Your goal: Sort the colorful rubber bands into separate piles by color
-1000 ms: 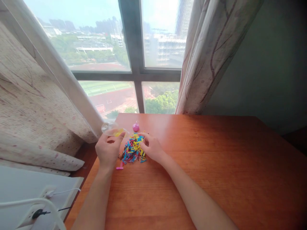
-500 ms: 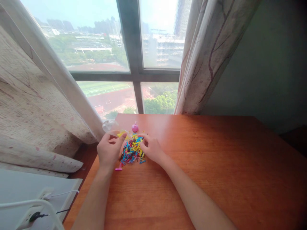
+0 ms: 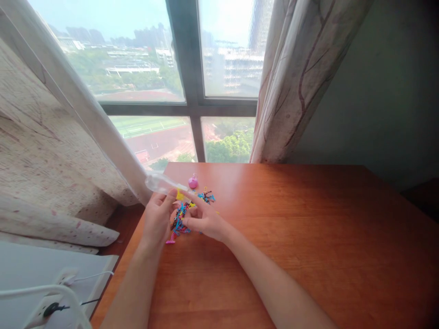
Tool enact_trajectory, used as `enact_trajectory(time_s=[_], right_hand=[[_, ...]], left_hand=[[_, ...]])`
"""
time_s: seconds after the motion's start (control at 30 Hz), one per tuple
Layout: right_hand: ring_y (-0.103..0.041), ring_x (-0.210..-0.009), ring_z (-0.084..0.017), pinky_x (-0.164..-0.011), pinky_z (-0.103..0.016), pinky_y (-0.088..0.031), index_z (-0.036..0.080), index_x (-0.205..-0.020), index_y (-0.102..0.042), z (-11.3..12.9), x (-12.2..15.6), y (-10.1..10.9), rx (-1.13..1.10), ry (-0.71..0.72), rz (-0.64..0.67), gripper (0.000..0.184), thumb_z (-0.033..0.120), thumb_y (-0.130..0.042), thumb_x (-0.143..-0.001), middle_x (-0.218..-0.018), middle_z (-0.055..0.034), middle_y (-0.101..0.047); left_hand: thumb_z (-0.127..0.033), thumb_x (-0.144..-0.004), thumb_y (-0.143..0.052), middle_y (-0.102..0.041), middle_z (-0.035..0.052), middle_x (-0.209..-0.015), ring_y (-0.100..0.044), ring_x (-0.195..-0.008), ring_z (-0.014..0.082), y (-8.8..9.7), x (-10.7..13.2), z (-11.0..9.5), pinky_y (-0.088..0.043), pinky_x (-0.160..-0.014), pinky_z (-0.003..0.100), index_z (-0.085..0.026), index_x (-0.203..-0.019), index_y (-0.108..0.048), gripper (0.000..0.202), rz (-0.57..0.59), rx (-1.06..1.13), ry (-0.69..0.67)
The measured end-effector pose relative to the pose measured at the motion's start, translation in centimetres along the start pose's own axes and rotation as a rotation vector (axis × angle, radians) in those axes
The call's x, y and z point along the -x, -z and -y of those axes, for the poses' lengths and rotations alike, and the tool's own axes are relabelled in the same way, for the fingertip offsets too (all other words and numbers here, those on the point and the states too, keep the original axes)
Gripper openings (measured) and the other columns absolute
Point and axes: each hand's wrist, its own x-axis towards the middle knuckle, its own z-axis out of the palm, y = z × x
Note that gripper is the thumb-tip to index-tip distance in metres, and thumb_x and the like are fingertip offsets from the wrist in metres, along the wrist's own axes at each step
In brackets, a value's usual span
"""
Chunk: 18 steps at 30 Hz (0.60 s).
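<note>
In my left hand [image 3: 159, 214] is a clear plastic container [image 3: 159, 182], tilted, its far end pointing up and left. Yellow pieces [image 3: 179, 194] show inside its near end. My right hand [image 3: 206, 219] is just to the right, with thumb and fingers apart. Its index fingertip reaches the container's near end, and no held piece shows in it. Beneath both hands lies a pile of small colourful clip-like pieces [image 3: 181, 219] in blue, yellow, black, red and pink, partly hidden by my right hand. Beyond the pile stands a round pink piece with a loop on top [image 3: 193, 182].
A brown wooden table [image 3: 291, 237] extends far to the right. Behind it are a window [image 3: 192, 109] and patterned curtains [image 3: 291, 82]. At the lower left, a white panel holds sockets and a black plug [image 3: 51, 310] beside the table's left edge.
My right hand has moved left and nearer me, from the pile's right side to the container's near end. The container shows more fully, and my left hand has shifted slightly.
</note>
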Motion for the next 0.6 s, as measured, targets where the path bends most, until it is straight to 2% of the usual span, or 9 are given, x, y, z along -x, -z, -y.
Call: enact_trajectory(time_s=[0.07,0.13,0.23,0.33,0.43,0.6], right_hand=[[-0.034,-0.049,-0.007,-0.047,-0.018,-0.029,0.024,-0.146,-0.035,0.4,-0.1,-0.3,-0.126,-0.036,0.066,0.073,0.025,-0.062,-0.078,-0.058,0.0110,-0.042],[-0.033,-0.048,-0.007,-0.046,-0.018,-0.028,0.023,-0.144,-0.038,0.6,-0.3,-0.2,-0.150,-0.064,0.079,0.070,0.024,-0.061,-0.078,-0.057,0.0108,-0.042],[-0.032,-0.046,-0.007,-0.045,-0.018,-0.027,0.021,-0.141,-0.045,0.2,-0.4,0.4,0.004,-0.074,0.001,0.065,0.018,-0.057,-0.078,-0.055,0.0112,-0.037],[-0.035,-0.048,-0.007,-0.048,-0.018,-0.030,0.023,-0.141,-0.047,-0.5,-0.4,0.9,0.179,-0.025,-0.063,0.064,0.013,-0.053,-0.078,-0.057,0.0107,-0.039],[-0.036,-0.051,-0.007,-0.051,-0.018,-0.031,0.021,-0.138,-0.050,-1.0,-0.4,1.3,0.227,0.025,-0.134,0.060,0.015,-0.053,-0.079,-0.059,0.0100,-0.041],[-0.035,-0.052,-0.008,-0.051,-0.020,-0.029,0.019,-0.120,-0.063,-0.5,-0.3,2.0,0.302,0.057,-0.312,0.043,0.019,-0.052,-0.079,-0.058,0.0092,-0.040]], left_hand=[[-0.059,-0.063,-0.076,-0.066,0.0022,-0.068,-0.059,-0.056,0.0136,-0.1,0.2,0.0,-0.046,-0.054,0.025,-0.014,-0.075,-0.065,0.048,0.030,0.010,0.014],[-0.056,-0.063,-0.078,-0.067,0.0022,-0.070,-0.059,-0.058,0.0130,0.0,0.1,0.2,-0.046,-0.055,0.024,-0.014,-0.076,-0.065,0.046,0.029,0.012,0.011],[-0.052,-0.063,-0.080,-0.067,0.0012,-0.072,-0.060,-0.062,0.0129,0.4,-0.2,0.7,-0.046,-0.058,0.023,-0.014,-0.083,-0.067,0.045,-0.007,0.002,-0.015],[-0.051,-0.065,-0.080,-0.068,0.0014,-0.073,-0.060,-0.063,0.0129,0.7,-0.5,1.1,-0.047,-0.060,0.023,-0.013,-0.086,-0.069,0.045,-0.040,-0.010,-0.044],[-0.051,-0.068,-0.077,-0.070,0.0024,-0.080,-0.063,-0.068,0.0134,0.8,-0.8,1.0,-0.048,-0.062,0.024,-0.014,-0.090,-0.069,0.044,-0.091,-0.012,-0.077],[-0.046,-0.067,-0.079,-0.071,0.0023,-0.086,-0.066,-0.078,0.0164,1.1,-0.8,0.4,-0.051,-0.066,0.024,-0.017,-0.093,-0.069,0.041,-0.152,-0.042,-0.139]])
